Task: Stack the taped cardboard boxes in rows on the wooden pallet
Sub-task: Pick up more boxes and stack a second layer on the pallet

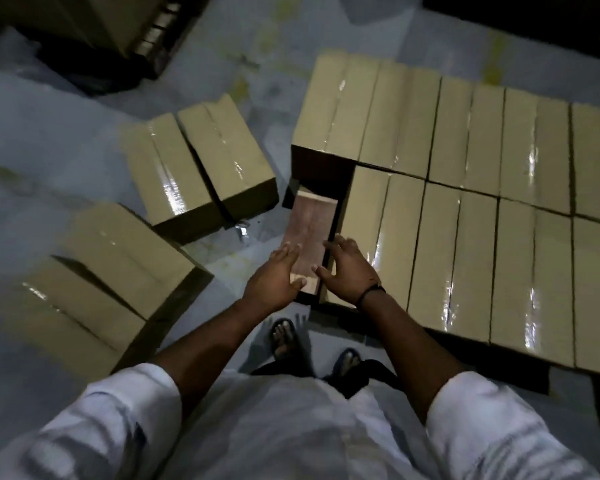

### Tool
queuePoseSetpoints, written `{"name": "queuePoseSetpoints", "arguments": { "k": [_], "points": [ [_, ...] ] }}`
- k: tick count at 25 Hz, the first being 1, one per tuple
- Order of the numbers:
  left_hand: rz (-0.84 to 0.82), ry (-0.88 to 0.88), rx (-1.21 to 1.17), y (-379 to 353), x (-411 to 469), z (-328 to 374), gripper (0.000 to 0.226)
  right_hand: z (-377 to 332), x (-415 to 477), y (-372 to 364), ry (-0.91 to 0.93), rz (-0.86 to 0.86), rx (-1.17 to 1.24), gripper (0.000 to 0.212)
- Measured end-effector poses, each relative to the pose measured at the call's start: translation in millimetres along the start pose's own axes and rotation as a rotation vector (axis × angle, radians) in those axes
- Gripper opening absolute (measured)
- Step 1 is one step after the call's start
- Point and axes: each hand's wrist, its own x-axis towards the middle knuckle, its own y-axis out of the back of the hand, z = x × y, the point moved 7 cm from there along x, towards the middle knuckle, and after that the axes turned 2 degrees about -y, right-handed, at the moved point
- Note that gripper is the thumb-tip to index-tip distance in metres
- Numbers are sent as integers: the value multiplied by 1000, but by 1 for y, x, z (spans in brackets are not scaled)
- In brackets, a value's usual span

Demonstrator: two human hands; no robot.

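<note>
Two rows of taped cardboard boxes (pixel 465 188) cover the wooden pallet on the right. One bare plank of the pallet (pixel 310 233) shows at its near left corner, in a gap beside the front row. My left hand (pixel 274 278) hovers over that plank, fingers apart and empty. My right hand (pixel 349 271) rests against the near left edge of the front-row box, also holding nothing. Two taped boxes (pixel 201 171) lie side by side on the floor to the left. Closer to me on the left lie two others (pixel 108 278).
The floor (pixel 49 140) is grey concrete with yellow stains. A dark pallet with a larger carton (pixel 94 26) stands at the far left. My sandalled feet (pixel 309 344) stand just short of the pallet's near edge.
</note>
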Motion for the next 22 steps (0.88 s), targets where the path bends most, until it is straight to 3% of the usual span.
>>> {"name": "queuePoseSetpoints", "arguments": {
  "k": [6,16,22],
  "points": [
    [250,115,-39,49,-85,-13,77,-65,-26,16,217,91,-146,77],
    [525,440,-107,62,-238,-59,78,-168,-81,-23,537,-30,-171,78],
    [597,552,-164,70,-296,-107,80,-220,-105,-69,606,-101,-255,78]
  ]
}}
